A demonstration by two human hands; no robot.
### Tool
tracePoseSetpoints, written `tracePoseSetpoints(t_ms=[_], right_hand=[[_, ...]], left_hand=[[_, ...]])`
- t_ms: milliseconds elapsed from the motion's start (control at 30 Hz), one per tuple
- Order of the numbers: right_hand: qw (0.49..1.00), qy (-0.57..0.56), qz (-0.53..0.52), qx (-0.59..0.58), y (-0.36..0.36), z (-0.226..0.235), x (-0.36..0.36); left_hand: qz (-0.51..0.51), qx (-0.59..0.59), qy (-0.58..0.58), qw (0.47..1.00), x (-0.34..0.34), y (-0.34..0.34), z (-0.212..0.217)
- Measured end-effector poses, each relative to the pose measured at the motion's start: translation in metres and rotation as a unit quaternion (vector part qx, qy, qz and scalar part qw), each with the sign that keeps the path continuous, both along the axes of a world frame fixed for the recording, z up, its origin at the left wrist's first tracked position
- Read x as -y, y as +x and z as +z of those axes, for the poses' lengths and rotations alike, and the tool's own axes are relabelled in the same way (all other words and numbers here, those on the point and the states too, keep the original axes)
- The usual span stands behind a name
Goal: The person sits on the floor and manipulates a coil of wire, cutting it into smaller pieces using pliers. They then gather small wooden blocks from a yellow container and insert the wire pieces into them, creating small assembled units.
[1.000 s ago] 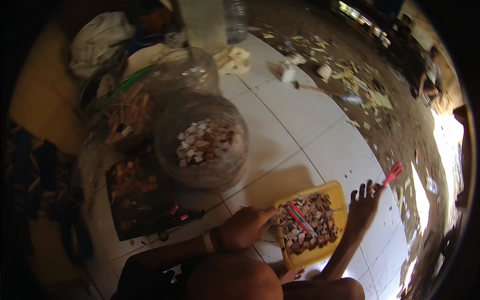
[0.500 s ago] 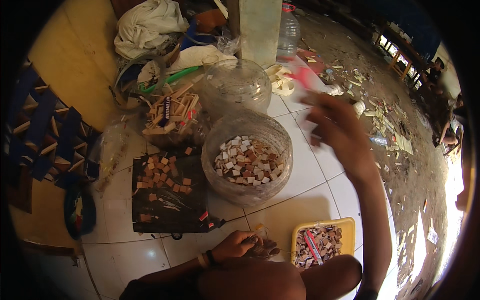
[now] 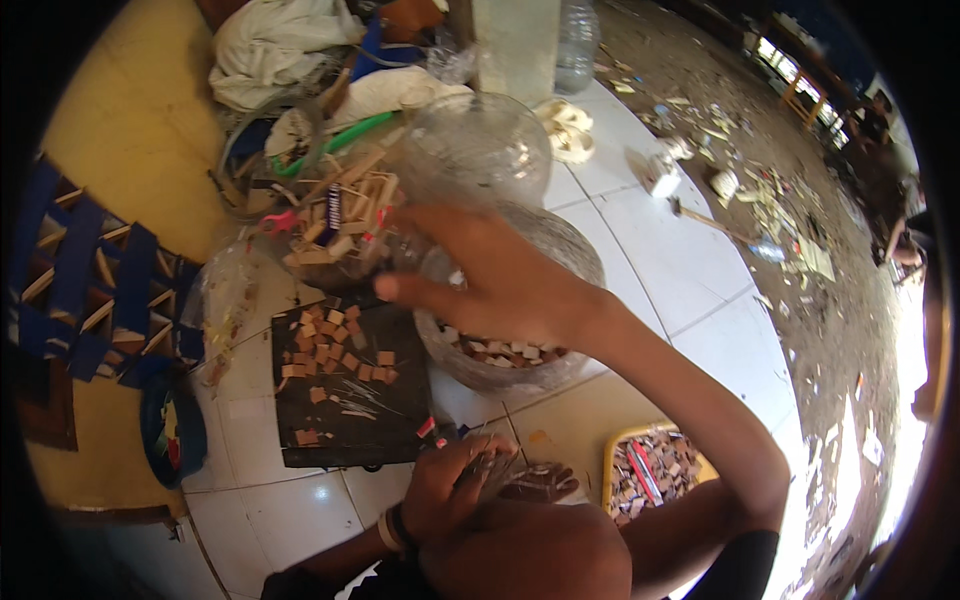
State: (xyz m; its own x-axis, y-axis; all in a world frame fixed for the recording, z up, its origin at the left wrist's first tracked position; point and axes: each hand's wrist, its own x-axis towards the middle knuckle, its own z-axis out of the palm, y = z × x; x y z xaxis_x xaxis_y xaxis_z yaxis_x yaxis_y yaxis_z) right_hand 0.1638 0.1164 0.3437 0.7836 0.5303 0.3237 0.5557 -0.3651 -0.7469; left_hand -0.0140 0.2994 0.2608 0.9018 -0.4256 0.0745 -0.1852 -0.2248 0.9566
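Right hand (image 3: pixel 485 275): raised in front of the clear bowl, thumb well apart from the fingers; the grip is wide, with nothing seen in it. Blurred; contact with the bowl cannot be told.
Left hand (image 3: pixel 450 488): low, in front of the knee, fingers curled narrow around thin shiny strands (image 3: pixel 490 462); their exact kind cannot be told.
Pink handle (image 3: pixel 278 222): at the left edge of the wood bundle, apart from the right hand; the rest of the tool is unclear.
Wood bundle (image 3: pixel 372 188): pale sticks heaped beyond the black board, near the right fingertips.
Label on bundle (image 3: pixel 334 212): dark strip, pale capital lettering, set near upright.
Clear bowl (image 3: pixel 578 240): on the white tiled floor (image 3: pixel 640 265), partly hidden by the right forearm; white and brown squares (image 3: pixel 510 353) inside.
Black board (image 3: pixel 382 446): left of the clear bowl; bears loose brown squares (image 3: pixel 325 340) and pale slivers (image 3: pixel 362 398).
Red-and-white pieces (image 3: pixel 428 428): at the board's near right corner; any print too small to read.
Yellow tray (image 3: pixel 609 468): right of the left hand, partly behind the right arm; filled with small brown pieces, a red-and-white strip (image 3: pixel 645 472) on top, its markings not legible.
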Motion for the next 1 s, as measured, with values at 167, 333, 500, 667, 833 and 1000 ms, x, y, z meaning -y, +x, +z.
tracePoseSetpoints(t_ms=[167, 333, 500, 667, 833, 1000], right_hand=[[0.944, 0.027, 0.036, -0.327, -0.075, 0.023, 0.1], [0.929, 0.13, -0.089, -0.336, -0.129, 0.028, 0.152], [0.944, 0.133, -0.121, -0.275, -0.15, 0.028, 0.159], [0.964, 0.09, -0.09, -0.232, -0.153, 0.024, 0.151], [0.95, 0.141, -0.201, -0.194, -0.18, 0.009, 0.184], [0.871, 0.139, -0.46, -0.104, -0.258, -0.024, 0.271]], left_hand=[[-0.013, -0.085, -0.186, 0.979, 0.05, 0.057, 0.037], [-0.06, -0.096, -0.259, 0.959, 0.083, 0.082, 0.052], [-0.112, -0.072, -0.226, 0.965, 0.094, 0.07, 0.049], [-0.128, -0.081, -0.233, 0.961, 0.106, 0.056, 0.046], [-0.16, -0.031, -0.127, 0.978, 0.105, 0.05, 0.038], [-0.096, -0.114, -0.097, 0.984, 0.091, 0.061, 0.033]])
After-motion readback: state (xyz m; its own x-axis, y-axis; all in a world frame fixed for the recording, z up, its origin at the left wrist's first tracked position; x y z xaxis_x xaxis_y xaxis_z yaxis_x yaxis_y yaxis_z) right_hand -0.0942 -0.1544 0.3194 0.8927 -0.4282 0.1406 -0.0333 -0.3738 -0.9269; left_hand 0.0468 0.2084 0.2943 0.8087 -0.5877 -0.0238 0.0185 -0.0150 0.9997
